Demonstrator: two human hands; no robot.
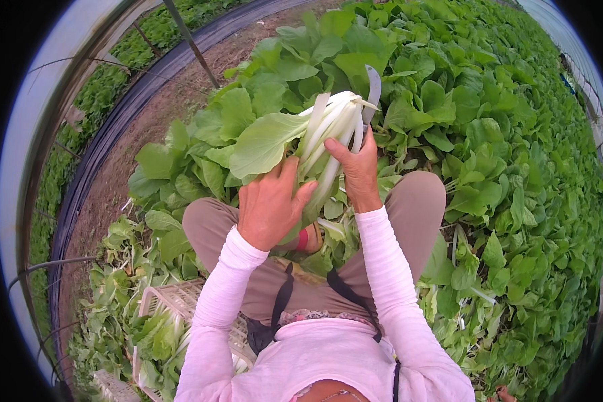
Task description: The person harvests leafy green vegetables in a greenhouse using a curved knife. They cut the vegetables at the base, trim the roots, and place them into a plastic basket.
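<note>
A bunch of leafy greens with long white stalks (331, 120) is held up in front of me, its cut base towards the upper right. My left hand (274, 201) grips the leafy side from the lower left, and one broad leaf spreads out above my fingers. My right hand (354, 168) is around the stalks near the base, thumb on top. A curved knife blade (373, 93) rises from behind my right hand; its handle is hidden. A pale strip (317, 113) crosses the stalks.
Dense leafy greens (522, 151) grow ahead and to the right. Behind my left arm stands a plastic crate (173, 296) holding greens. Cut leaves (115, 311) lie around it. A metal pole (191, 42), a dark plastic sheet (100, 130) and bare soil are at the left.
</note>
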